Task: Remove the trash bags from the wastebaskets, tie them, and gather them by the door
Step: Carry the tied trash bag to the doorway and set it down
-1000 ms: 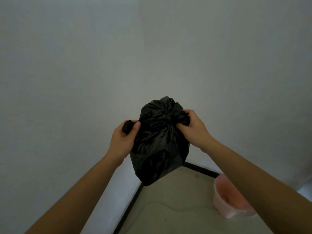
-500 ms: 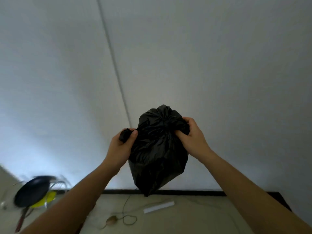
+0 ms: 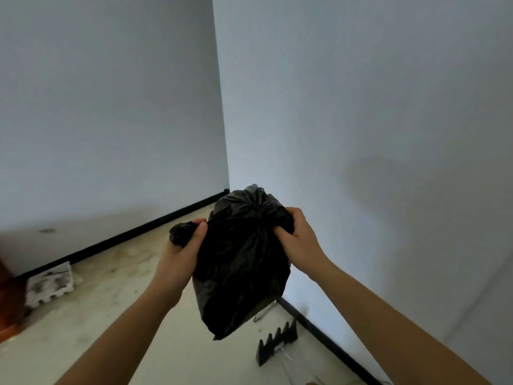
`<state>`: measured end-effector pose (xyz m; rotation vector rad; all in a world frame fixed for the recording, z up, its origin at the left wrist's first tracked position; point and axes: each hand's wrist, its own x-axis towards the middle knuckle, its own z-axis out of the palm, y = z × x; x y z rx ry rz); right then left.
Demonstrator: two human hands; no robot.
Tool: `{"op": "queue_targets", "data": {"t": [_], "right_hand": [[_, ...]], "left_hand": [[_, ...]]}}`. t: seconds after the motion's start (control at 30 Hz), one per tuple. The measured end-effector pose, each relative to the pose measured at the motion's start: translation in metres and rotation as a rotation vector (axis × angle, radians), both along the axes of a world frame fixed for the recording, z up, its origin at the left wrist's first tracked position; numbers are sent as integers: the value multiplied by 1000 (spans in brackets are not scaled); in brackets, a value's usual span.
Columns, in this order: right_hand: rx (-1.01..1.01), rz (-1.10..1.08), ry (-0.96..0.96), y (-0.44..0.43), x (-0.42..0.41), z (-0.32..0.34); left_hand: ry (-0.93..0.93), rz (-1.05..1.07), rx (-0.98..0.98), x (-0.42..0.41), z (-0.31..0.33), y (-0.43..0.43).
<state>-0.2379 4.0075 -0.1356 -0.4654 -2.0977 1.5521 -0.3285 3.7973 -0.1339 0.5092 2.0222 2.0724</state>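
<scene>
A black trash bag hangs in the air in front of me, its gathered top bunched into folds. My left hand grips a twisted end of the bag's top on the left. On the right side, my right hand pinches the other end of the bunched plastic. The bag's body droops between my forearms, above the floor. No wastebasket is in view.
Two white walls meet in a corner with a black baseboard. A pale egg carton lies by the left wall, next to something orange-brown at the left edge. A dark toothed rack stands on the floor by the right wall.
The view has swung across the room: the pink basket, then the pan and cable, are gone, and a wall corner shows. Both hands keep the same hold on the bag.
</scene>
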Motion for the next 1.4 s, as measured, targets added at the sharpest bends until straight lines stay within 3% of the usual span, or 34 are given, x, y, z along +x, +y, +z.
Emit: {"op": "queue_targets", "data": {"t": [0.33,0.57,0.93,1.17,1.4], "right_hand": [[-18,222,-15,-84,-270,-26],[-30,310,33,-61,-484,-48],[-56,359,-2,-30,-811,-17],[-34,298,-23,-23,-997,-29],[-88,45,-39,47,-1131,-27]], "left_hand": [[-76,238,30,-214,-15,-86],[-77,334,30,-413,-37,-63],[-84,430,30,-721,-18,-35],[-95,350,51,-925,-39,-26],[-54,107,-8,-1113,-29,54]]}}
